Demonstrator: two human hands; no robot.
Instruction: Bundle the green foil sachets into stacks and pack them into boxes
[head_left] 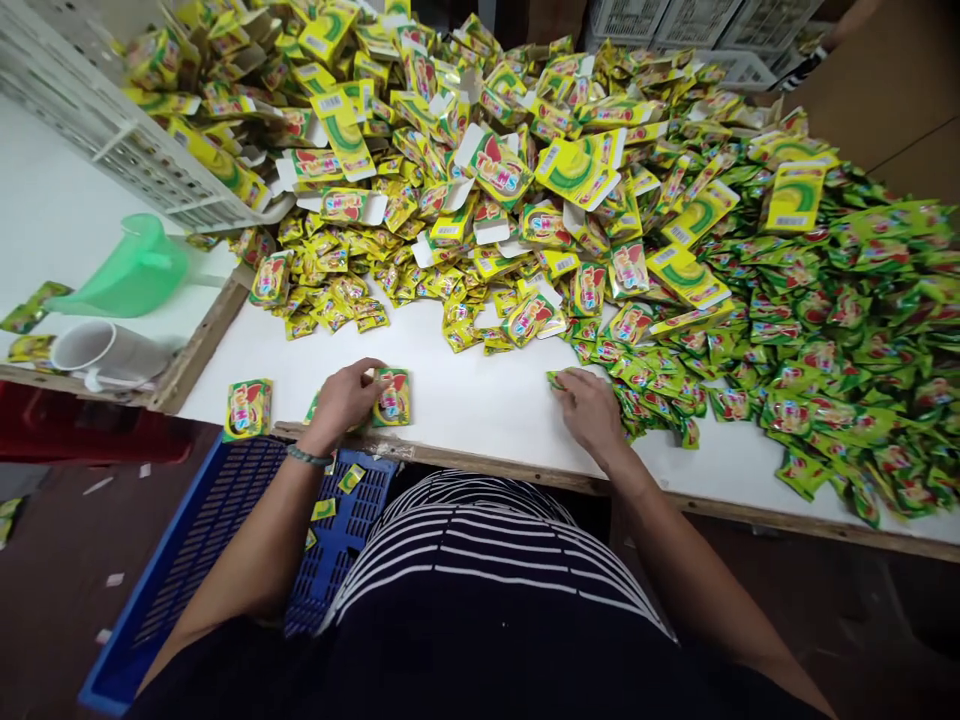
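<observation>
My left hand [346, 402] is near the table's front edge, its fingers curled in at the left side of a small yellow-green printed box [393, 397]. Part of another box shows behind that hand, and a third box [248, 409] lies farther left at the edge. My right hand [591, 408] rests low over the white tabletop [480, 400], closed with a small green packet [555, 380] at its fingertips. Just right of it begins a heap of green packets [660, 395].
Yellow boxes [495, 165], many with flaps up, lie heaped on yellow packets [337, 300] at the back. A white crate [112, 130], green scoop [131, 270] and white mug [105, 355] are at left. A blue crate [187, 540] sits below the table edge.
</observation>
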